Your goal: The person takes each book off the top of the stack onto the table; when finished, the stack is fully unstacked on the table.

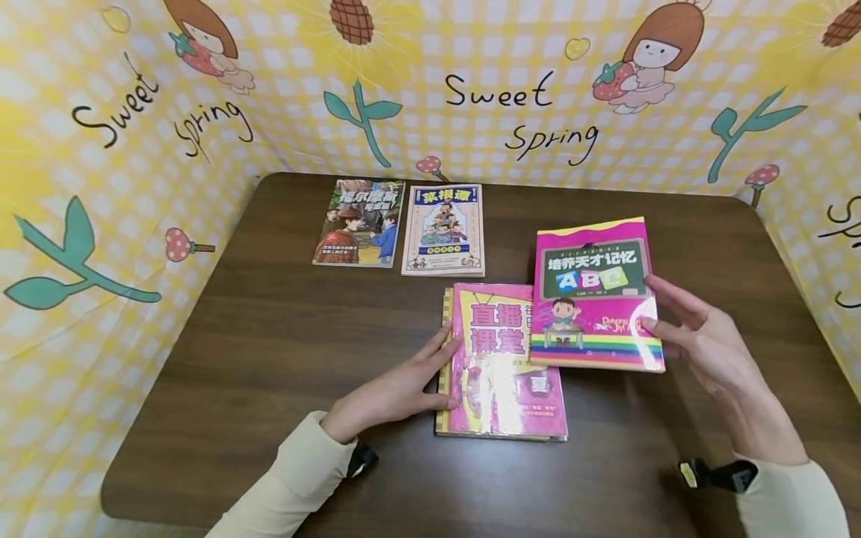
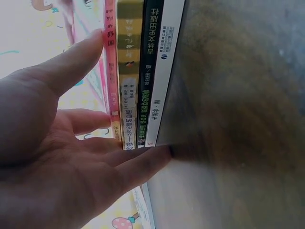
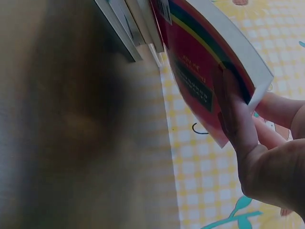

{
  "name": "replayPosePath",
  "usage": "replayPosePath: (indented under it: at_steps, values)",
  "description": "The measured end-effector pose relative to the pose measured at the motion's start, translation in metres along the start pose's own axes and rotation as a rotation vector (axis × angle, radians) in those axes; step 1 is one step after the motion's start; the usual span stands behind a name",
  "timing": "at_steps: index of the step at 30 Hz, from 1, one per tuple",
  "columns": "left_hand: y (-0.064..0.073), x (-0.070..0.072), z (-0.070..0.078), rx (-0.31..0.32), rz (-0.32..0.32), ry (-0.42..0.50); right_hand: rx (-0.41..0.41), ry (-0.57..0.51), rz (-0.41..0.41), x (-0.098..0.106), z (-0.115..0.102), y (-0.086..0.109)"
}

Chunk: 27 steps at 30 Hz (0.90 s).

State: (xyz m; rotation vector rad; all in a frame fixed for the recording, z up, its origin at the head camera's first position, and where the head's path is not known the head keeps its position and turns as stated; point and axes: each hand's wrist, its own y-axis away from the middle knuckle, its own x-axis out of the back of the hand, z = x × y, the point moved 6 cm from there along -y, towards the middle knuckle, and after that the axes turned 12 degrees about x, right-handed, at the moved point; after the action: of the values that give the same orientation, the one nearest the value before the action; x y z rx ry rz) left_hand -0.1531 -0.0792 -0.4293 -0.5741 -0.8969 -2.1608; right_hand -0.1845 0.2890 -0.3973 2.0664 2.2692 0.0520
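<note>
My right hand [image 1: 716,347] pinches the right edge of a pink paperback book [image 1: 592,299] with a chalkboard and a rainbow band on its cover. In the right wrist view, this book [image 3: 190,62] is tilted, with fingers on its cover and others behind. My left hand [image 1: 403,385] touches the left side of a stack of several books, its fingers fairly straight. On top of the stack lies a glossy pink and yellow book [image 1: 501,396], partly covered by the held one. The left wrist view shows the spines below it: gold [image 2: 128,57], black [image 2: 148,62] and white [image 2: 164,71].
Toward the back of the dark wooden table [image 1: 269,336] lie two books side by side: one with a cartoon detective cover [image 1: 363,224] and a cream and blue one [image 1: 444,232]. A yellow checked cloth [image 1: 471,45] hangs behind and around the table.
</note>
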Motion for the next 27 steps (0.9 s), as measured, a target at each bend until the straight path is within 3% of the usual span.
replayPosePath:
  at_steps: [9,17,27]
  values:
    - [-0.003,-0.01,0.009,-0.026,0.04,-0.102,-0.052,0.078,0.025,0.005,-0.023,-0.06]
    - [-0.001,-0.009,0.008,0.014,0.032,-0.077,-0.057,0.096,-0.017,-0.004,-0.032,-0.109]
    - [0.003,-0.009,0.004,0.052,0.021,-0.037,-0.015,0.334,-0.093,-0.022,-0.022,-0.142]
